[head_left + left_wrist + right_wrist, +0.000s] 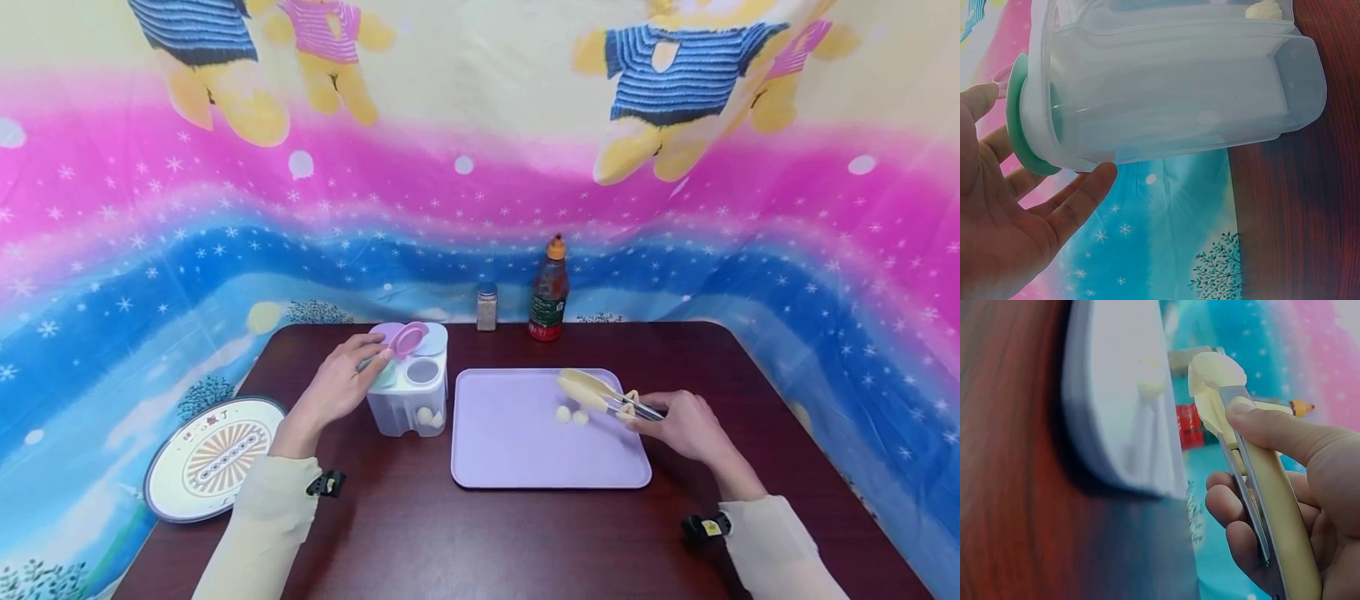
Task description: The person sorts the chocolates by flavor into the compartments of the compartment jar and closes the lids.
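Note:
A clear four-lidded storage box [401,408] stands by my left hand [347,383]. Its pink lid [408,339] is tilted up beside an uncovered round opening. My left thumb touches that lid, while the other fingers reach out around the green lid [1016,119] and the box's side. Small cream pieces [427,416] lie inside one compartment. My right hand [682,421] grips cream-tipped metal tongs [592,392] above the right part of a lilac tray [510,458]. Two cream balls [572,415] lie on the tray beneath the tips. Whether the tongs hold anything, I cannot tell.
Behind the tray stand a sauce bottle [548,300] with an orange cap and a small blue-capped shaker [487,308]. A patterned plate [168,479] sits at the table's left edge. A printed cloth [450,217] hangs behind the table.

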A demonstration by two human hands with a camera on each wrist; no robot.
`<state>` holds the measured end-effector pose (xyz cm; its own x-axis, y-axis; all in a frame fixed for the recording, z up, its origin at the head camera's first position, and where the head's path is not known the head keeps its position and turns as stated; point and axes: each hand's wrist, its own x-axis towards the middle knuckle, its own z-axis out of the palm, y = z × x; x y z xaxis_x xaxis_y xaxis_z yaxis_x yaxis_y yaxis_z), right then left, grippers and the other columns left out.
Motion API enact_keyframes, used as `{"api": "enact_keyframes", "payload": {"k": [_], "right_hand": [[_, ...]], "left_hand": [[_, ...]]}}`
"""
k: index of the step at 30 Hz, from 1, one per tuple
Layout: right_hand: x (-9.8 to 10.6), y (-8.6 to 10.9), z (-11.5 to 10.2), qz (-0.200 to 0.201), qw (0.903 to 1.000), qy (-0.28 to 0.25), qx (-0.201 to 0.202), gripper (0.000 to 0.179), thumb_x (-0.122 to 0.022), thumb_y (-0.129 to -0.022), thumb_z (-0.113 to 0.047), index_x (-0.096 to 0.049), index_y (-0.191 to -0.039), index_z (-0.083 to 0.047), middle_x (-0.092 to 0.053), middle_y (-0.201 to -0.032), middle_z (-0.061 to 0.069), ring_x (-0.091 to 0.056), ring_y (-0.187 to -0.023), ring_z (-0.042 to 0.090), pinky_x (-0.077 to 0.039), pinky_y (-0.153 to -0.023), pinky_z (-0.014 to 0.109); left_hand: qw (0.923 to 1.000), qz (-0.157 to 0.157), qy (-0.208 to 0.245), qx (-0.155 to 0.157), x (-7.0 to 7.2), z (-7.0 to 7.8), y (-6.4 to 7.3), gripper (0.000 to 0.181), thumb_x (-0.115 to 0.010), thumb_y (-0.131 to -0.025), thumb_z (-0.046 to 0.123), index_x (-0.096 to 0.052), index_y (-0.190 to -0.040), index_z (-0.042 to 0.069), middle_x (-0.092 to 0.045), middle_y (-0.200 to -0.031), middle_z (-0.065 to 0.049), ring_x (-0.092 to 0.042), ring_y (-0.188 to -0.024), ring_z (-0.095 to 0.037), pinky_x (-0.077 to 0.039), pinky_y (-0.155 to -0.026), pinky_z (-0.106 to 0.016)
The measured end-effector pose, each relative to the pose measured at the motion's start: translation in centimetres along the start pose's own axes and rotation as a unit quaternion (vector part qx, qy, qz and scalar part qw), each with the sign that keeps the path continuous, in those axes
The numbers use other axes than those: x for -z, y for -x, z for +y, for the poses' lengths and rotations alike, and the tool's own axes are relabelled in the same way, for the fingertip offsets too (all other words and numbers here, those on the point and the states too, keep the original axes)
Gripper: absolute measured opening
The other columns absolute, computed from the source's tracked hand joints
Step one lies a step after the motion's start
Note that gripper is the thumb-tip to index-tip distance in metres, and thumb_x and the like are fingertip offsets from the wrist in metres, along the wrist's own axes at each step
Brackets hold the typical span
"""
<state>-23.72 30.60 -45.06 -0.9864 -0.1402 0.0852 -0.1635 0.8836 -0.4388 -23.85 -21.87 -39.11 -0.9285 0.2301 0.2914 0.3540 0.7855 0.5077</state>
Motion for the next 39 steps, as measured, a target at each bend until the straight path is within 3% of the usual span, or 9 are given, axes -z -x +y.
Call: {"api": "enact_keyframes", "payload": {"k": [7, 14, 25, 32, 39], "right_hand": [[0.1, -0.7, -2.1, -0.003, 0.9996, -0.024, 0.016, 0.055, -0.083, -0.078, -0.045, -0.074, -0.119, -0.009, -0.075, -0.108, 0.013, -0.054, -0.076, 0.016, -0.041, -0.056, 0.026], [0.0, -1.4, -4.4, -0.010, 0.9989, -0.036, 0.027, 0.056, -0.083, -0.079, -0.045, -0.074, -0.120, -0.009, -0.074, -0.112, 0.014, -0.061, -0.093, 0.022, -0.047, -0.070, 0.029], [-0.3, -2.1, -8.7, -0.008, 0.9950, -0.060, 0.080, 0.053, -0.085, -0.076, -0.043, -0.075, -0.119, -0.014, -0.077, -0.100, 0.005, -0.057, -0.077, 0.015, -0.044, -0.058, 0.025], [-0.5, -2.6, -11.4, -0.009, 0.9932, -0.059, 0.100, 0.055, -0.084, -0.076, -0.044, -0.074, -0.121, -0.015, -0.077, -0.108, 0.006, -0.062, -0.086, 0.015, -0.047, -0.067, 0.027], [-1.0, -2.9, -13.9, -0.020, 0.9931, -0.074, 0.088, 0.055, -0.084, -0.076, -0.047, -0.074, -0.121, -0.018, -0.076, -0.109, 0.003, -0.061, -0.089, 0.016, -0.047, -0.071, 0.028]], "left_hand": [[1.0000, 0.004, -0.004, -0.004, 0.0, 0.0, 0.0, 0.051, -0.042, -0.106, 0.038, -0.061, -0.135, 0.000, -0.050, -0.149, -0.017, -0.041, -0.141, -0.040, -0.029, -0.116, -0.060], [1.0000, 0.001, -0.005, -0.004, 0.0, 0.1, 0.0, 0.051, -0.042, -0.106, 0.038, -0.061, -0.134, 0.000, -0.049, -0.150, -0.016, -0.041, -0.141, -0.040, -0.030, -0.116, -0.059], [1.0000, 0.002, -0.006, -0.002, 0.0, 0.0, 0.1, 0.052, -0.041, -0.106, 0.039, -0.060, -0.136, 0.000, -0.048, -0.152, -0.017, -0.040, -0.142, -0.043, -0.029, -0.116, -0.060], [1.0000, -0.003, -0.001, 0.004, 0.0, 0.0, 0.1, 0.054, -0.040, -0.106, 0.040, -0.058, -0.137, 0.000, -0.047, -0.153, -0.017, -0.038, -0.143, -0.042, -0.027, -0.117, -0.060], [1.0000, -0.005, 0.001, 0.008, -0.1, 0.0, 0.0, 0.054, -0.041, -0.106, 0.041, -0.058, -0.137, 0.000, -0.047, -0.153, -0.016, -0.038, -0.143, -0.041, -0.026, -0.118, -0.060]]}}
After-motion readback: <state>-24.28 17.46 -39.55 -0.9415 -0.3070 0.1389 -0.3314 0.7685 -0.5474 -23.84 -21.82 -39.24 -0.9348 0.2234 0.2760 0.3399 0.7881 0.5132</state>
